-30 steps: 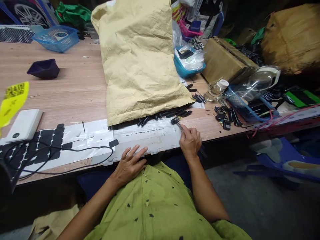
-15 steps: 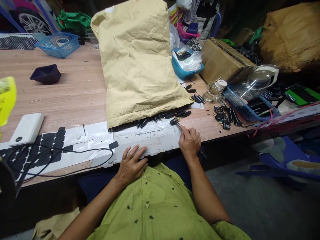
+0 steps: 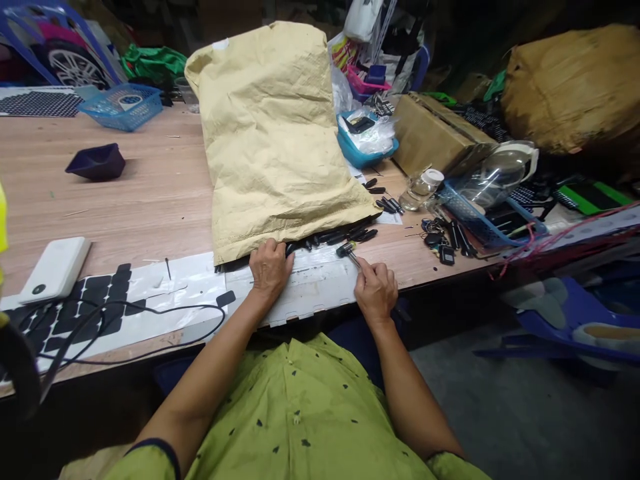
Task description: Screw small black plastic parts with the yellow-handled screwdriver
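My right hand [image 3: 376, 291] is closed round the handle of a small hammer [image 3: 346, 250], its dark head raised at the upper left of the fist. At the lower edge of a big tan paper bag [image 3: 275, 140], my left hand [image 3: 270, 268] has its fingers curled down among slim black pieces [image 3: 330, 237]. What those fingers hold, if anything, is hidden. The black pieces spill out from under the bag's edge. Below both hands lies a worn white board [image 3: 310, 290] along the table's front edge.
On the left are a white power bank [image 3: 56, 267], a black cable [image 3: 190, 308] and a sheet of black stickers [image 3: 90, 303]. A dark purple tray [image 3: 96, 163] stands farther back. To the right are a glass jar [image 3: 421, 190], keys [image 3: 440, 240] and a blue basket [image 3: 480, 223].
My left hand has moved forward from the board's front edge to the bag's lower edge, its fingers now curled. My right hand keeps the hammer in nearly the same place.
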Available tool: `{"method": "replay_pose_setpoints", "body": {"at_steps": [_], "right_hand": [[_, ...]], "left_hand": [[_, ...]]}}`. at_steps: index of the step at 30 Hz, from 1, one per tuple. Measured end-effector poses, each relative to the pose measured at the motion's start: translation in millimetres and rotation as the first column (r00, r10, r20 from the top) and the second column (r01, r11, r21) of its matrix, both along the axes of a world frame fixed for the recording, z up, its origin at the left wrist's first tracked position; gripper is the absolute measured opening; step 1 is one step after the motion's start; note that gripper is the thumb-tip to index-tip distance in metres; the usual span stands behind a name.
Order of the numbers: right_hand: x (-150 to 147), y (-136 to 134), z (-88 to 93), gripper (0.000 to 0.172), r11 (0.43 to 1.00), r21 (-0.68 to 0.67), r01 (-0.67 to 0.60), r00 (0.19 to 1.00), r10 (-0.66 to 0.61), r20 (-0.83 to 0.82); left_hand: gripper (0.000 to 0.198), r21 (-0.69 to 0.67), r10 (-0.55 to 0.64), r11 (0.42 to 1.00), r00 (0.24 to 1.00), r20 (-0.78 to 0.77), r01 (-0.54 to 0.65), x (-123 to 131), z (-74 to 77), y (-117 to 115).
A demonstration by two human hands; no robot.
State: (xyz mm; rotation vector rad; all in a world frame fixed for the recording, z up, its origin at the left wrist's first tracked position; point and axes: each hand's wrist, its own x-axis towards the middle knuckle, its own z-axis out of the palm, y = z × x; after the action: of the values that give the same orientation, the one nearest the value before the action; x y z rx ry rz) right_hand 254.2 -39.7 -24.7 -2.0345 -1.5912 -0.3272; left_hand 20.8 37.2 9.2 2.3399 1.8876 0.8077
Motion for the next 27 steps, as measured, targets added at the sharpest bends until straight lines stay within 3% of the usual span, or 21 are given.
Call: {"method": "replay_pose_setpoints", "body": {"at_steps": [6,15,20,27], "right_hand": [[-2,0,-0.6,0.038,0.999,0.032,0.001,0.998,-0.003,0.064],[-1,0,3.1,0.036,1.000,-0.010,0.008,1.000,-0.008,0.017],[3,1,3.7,0.034,1.000,-0.027,0.006,0.999,-0.007,-0.034],[11,-5,8.1,0.031,0.993,0.079,-0.085,0.985,0.095,-0.142]], "left_hand": [[0.008,0.027,-0.055,0.998,0.998,-0.023,0.055,-11,-2.5,-6],[0.008,-0.136,-0.226,0.961,0.969,0.103,0.239,-36,-1.8,-40],[0.013,-0.223,-0.187,0.942,0.945,0.269,0.250,-38,-7.5,-47],[0.022,-0.310,-0.146,0.918,0.937,0.318,0.248,-34,-3.5,-44]]}}
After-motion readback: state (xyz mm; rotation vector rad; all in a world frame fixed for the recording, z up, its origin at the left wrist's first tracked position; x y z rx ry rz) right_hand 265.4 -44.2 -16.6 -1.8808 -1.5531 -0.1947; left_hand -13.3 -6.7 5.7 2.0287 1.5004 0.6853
